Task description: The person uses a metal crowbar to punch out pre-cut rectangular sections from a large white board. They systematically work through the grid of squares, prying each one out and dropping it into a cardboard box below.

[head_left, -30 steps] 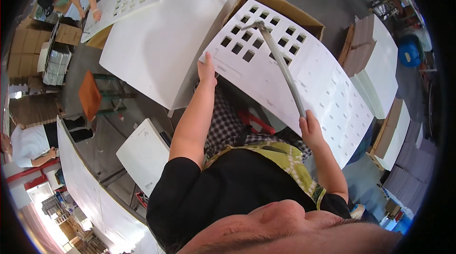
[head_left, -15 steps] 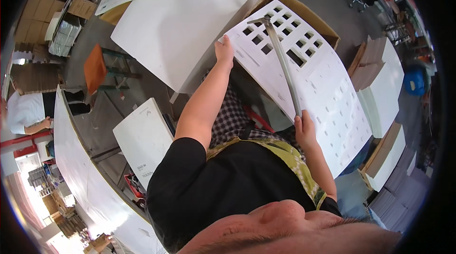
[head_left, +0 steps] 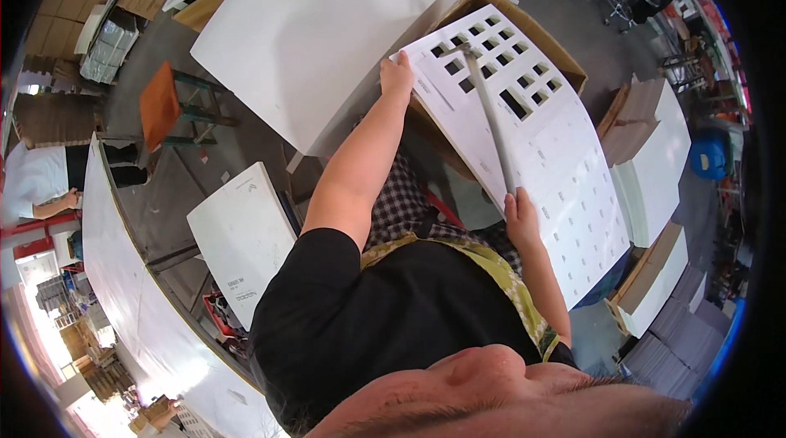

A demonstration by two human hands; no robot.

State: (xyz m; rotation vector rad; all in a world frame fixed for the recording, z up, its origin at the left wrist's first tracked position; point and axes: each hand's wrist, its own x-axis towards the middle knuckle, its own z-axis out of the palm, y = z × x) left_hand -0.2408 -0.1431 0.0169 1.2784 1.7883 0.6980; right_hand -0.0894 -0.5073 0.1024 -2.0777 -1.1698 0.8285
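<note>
My right hand (head_left: 521,213) is closed round the lower end of the long metal handle of a hammer (head_left: 496,131). The hammer slants up and to the left. Its head lies over the cut-outs at the far end of a white board (head_left: 565,164); whether it touches the board, I cannot tell. Rows of square and rectangular holes pierce that end, and small slits and marks dot the nearer part. My left hand (head_left: 398,76) is closed on the board's far left edge. Its fingertips are partly hidden.
A cardboard box (head_left: 577,78) sits under the board's far end. Left of it is a large white table surface (head_left: 286,53). An orange-topped stool (head_left: 157,106) and a white carton (head_left: 243,237) stand further left. Stacked sheets (head_left: 655,160) are on the right.
The hammer's head has come slightly nearer to me over the holes. My left hand and the board's far end have shifted a little to the right. The whole view has also moved slightly.
</note>
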